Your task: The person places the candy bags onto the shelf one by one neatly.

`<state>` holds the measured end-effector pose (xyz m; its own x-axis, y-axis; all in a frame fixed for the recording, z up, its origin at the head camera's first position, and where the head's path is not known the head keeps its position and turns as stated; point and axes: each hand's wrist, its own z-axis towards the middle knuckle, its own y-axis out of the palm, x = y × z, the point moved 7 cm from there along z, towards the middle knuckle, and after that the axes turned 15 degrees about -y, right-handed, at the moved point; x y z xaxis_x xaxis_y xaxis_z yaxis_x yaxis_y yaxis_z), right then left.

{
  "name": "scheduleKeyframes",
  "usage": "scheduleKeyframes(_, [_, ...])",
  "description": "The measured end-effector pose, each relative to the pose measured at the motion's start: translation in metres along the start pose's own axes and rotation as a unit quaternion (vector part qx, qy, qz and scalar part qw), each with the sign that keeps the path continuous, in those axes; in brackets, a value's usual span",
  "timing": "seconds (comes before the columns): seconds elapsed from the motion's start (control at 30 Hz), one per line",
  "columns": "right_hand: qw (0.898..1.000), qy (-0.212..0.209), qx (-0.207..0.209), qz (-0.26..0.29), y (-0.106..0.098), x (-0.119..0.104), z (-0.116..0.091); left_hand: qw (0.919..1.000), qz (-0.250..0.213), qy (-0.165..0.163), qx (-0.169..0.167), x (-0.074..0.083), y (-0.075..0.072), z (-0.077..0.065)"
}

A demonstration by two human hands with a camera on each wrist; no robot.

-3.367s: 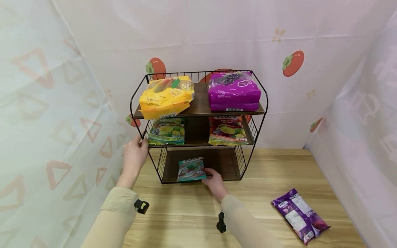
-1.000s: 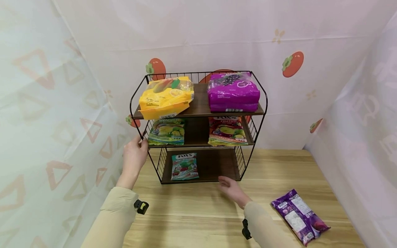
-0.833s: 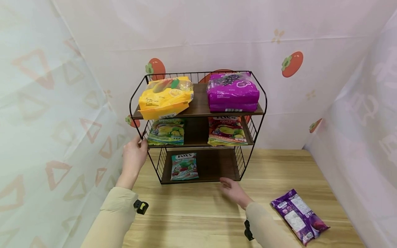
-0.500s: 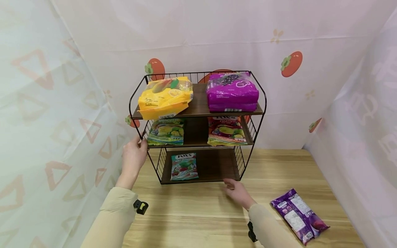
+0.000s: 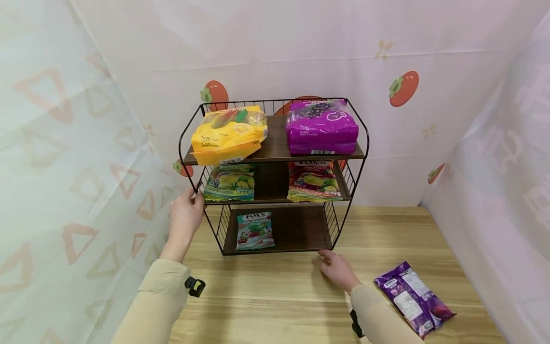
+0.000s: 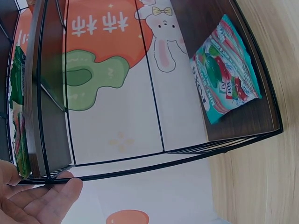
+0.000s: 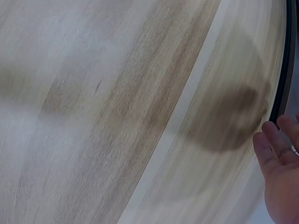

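My left hand (image 5: 185,217) grips the left side of a three-tier black wire rack (image 5: 301,229) at middle-shelf height. In the left wrist view, that hand's fingers (image 6: 70,191) curl around the wire frame. My right hand (image 5: 338,270) is held low by the rack's front right corner, holding nothing, fingers loosely bent. Whether its fingertips touch the rack's edge I cannot tell. A teal Fox's mint blossom candy bag (image 5: 255,231) lies on the left of the bottom shelf. Beyond my right hand, a purple Fox's candy bag (image 5: 414,300) lies on the table.
The top shelf bears a yellow bag (image 5: 232,131) and a purple bag (image 5: 322,129). On the middle shelf are a green candy bag (image 5: 230,184) and a red candy bag (image 5: 313,181). Printed fabric walls (image 5: 429,95) surround the wooden table (image 5: 258,296).
The teal candy bag was shifted left on the bottom shelf, and my right hand let go of it. That hand has since drifted right along the shelf front. My left hand stays put.
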<state>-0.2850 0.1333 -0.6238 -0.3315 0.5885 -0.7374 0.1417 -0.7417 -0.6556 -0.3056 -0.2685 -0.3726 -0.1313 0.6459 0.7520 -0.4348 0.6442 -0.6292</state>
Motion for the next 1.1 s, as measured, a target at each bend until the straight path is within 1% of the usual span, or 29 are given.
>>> scheduleKeyframes(0.27, [0.998, -0.018, 0.01, -0.057, -0.014, 0.005, -0.007, 1.0, -0.001, -0.005, -0.006, -0.001, 0.001, 0.0])
scheduleKeyframes(0.4, [0.994, -0.032, 0.019, -0.101, -0.022, 0.007, -0.011, 1.0, -0.001, -0.004, -0.008, 0.0, 0.0, 0.0])
scheduleKeyframes(0.53, [0.99, -0.04, 0.017, -0.134, -0.027, 0.009, -0.015, 0.9999, -0.003, -0.004, -0.01, 0.0, 0.0, -0.001])
scheduleKeyframes(0.77, [0.987, -0.049, 0.02, -0.154, -0.036, 0.016, -0.022, 1.0, -0.002, -0.001, -0.006, 0.0, 0.0, -0.001])
scheduleKeyframes(1.1, [0.983, -0.041, 0.019, -0.176, -0.051, 0.03, -0.032, 1.0, 0.002, 0.003, 0.003, -0.001, 0.0, -0.001])
